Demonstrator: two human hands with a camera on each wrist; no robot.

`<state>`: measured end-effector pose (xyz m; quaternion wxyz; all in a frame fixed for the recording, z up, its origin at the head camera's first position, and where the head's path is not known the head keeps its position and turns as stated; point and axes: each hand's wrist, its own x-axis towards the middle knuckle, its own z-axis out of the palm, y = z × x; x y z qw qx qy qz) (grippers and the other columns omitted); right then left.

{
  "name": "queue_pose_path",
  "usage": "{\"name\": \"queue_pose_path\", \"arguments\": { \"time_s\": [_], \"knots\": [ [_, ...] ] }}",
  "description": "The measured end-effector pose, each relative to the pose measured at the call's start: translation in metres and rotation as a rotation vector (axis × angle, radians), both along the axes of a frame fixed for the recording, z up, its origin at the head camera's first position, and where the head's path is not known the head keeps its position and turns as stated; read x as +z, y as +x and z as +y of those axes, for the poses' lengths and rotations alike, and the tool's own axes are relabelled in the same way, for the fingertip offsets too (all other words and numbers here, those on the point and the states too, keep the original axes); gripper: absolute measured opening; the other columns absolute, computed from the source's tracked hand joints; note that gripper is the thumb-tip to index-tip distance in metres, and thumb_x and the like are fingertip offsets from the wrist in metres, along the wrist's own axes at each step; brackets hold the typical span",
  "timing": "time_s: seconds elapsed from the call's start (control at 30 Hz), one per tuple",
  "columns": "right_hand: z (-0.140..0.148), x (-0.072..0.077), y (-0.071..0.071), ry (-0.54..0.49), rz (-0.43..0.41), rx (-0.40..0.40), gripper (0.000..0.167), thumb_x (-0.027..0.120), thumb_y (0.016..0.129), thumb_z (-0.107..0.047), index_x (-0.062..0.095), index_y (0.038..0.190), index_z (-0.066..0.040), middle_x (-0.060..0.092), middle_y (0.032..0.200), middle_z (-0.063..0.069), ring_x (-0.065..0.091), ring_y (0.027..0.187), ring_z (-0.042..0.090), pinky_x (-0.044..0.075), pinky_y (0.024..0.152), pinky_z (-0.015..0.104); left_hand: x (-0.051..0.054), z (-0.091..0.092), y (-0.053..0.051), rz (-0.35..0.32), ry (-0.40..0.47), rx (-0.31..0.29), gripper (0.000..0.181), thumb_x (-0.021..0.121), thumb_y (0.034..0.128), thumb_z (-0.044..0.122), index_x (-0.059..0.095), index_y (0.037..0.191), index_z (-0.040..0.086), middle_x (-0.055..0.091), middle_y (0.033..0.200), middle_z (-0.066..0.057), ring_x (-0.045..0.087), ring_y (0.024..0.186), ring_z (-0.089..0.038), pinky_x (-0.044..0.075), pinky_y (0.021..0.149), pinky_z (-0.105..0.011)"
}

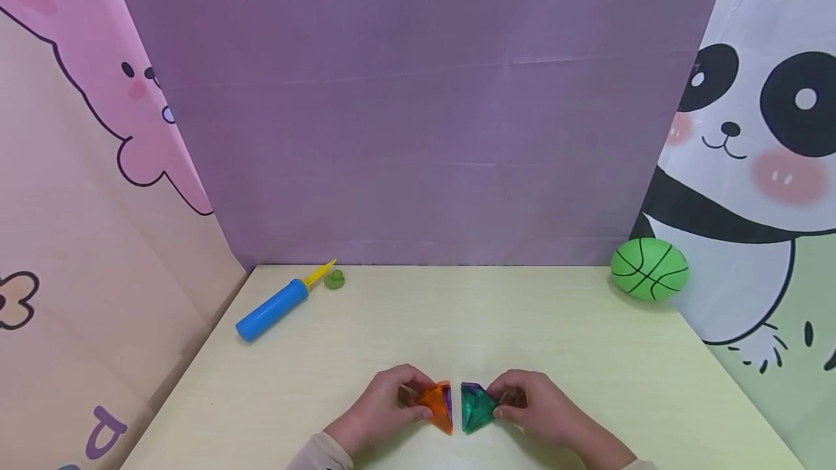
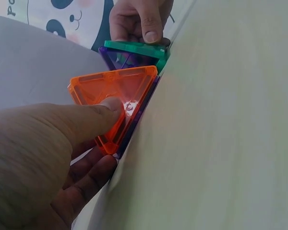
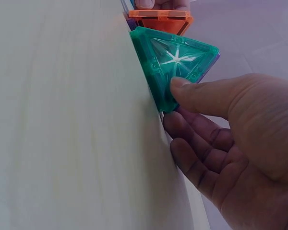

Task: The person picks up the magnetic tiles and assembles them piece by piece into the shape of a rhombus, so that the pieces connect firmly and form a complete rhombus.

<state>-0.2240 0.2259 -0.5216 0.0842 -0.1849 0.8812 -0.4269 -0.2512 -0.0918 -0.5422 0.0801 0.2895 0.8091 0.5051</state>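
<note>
Near the table's front edge, my left hand (image 1: 392, 405) pinches an orange triangular magnetic tile piece (image 1: 439, 407) with purple tile on its inner side. Its thumb presses the orange face in the left wrist view, and the piece (image 2: 116, 103) stands on the table. Just to the right, my right hand (image 1: 538, 405) pinches a green triangular magnetic tile piece (image 1: 477, 409), also with some purple. In the right wrist view the thumb lies on the green face (image 3: 175, 60), marked by a star pattern. A narrow gap separates the two pieces in the head view.
A blue hand pump (image 1: 273, 309) with a yellow nozzle lies at the back left of the table (image 1: 496, 325). Beside its tip sits a small green object (image 1: 334, 279). At the back right corner is a green ball (image 1: 649, 269) with black lines.
</note>
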Motion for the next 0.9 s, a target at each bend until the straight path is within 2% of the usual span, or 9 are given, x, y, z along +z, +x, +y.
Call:
{"name": "queue_pose_path", "arguments": {
  "time_s": [0.53,0.9],
  "knots": [
    [-0.0021,-0.0006,0.0021,-0.01,0.021,0.029,0.02,0.083,0.089,-0.008,0.077,0.104,-0.021,0.07,0.094,-0.004,0.061,0.082,0.017,0.052,0.07,0.026,0.0,0.006,0.0066,-0.018,0.024,-0.005,0.028,0.083,0.0907,0.007,0.073,0.114,0.02,0.069,0.11,0.012,0.067,0.095,-0.006,0.057,0.086,-0.022],
    [-0.0029,-0.0018,0.0008,-0.019,0.014,0.03,0.024,0.083,0.087,-0.002,0.076,0.103,-0.019,0.071,0.094,-0.005,0.063,0.081,0.017,0.054,0.071,0.026,-0.0027,0.0061,0.0048,-0.001,0.031,-0.012,0.028,0.082,0.0909,0.005,0.073,0.113,0.02,0.068,0.109,0.011,0.067,0.095,-0.006,0.057,0.087,-0.022]
  ]
}}
